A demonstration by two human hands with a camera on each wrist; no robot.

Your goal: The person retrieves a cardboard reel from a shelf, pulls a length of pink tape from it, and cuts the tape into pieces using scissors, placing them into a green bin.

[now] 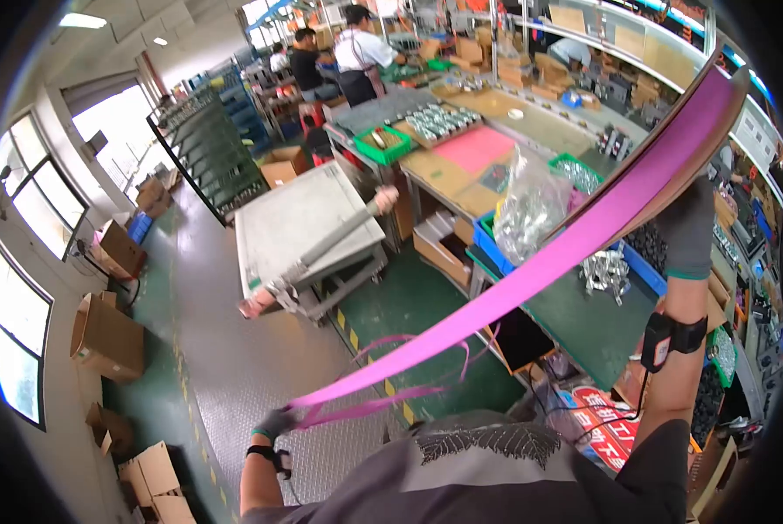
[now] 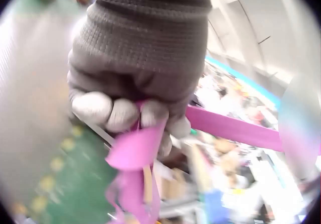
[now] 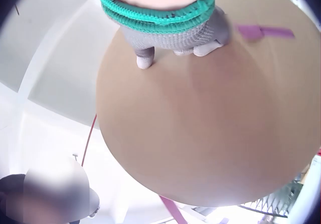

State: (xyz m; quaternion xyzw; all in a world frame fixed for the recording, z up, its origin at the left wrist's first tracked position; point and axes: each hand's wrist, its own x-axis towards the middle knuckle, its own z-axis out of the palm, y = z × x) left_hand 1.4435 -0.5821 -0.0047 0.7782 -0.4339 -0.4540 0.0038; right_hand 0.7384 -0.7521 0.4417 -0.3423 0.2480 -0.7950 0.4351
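A wide pink ribbon (image 1: 444, 336) stretches taut across the head view, from a large cardboard-sided reel (image 3: 200, 128) at upper right to my left hand (image 1: 276, 423) at lower left. That gloved left hand grips the ribbon; in the left wrist view its curled fingers (image 2: 124, 114) close over it, and a loose end hangs below them. Thin ribbon loops (image 1: 426, 389) dangle under the taut length. My gloved right hand (image 1: 688, 229) holds the reel up by one side, its fingertips (image 3: 144, 62) against the brown disc. Part of this hand is hidden at the reel.
A grey-topped cart (image 1: 278, 218) with a wrapped roll on it stands ahead. To the right, a green-topped workbench (image 1: 575, 319) bears a blue bin, a clear plastic bag (image 1: 531, 210) and metal parts. Cardboard boxes (image 1: 107, 336) line the left wall. People (image 1: 361, 57) work farther back.
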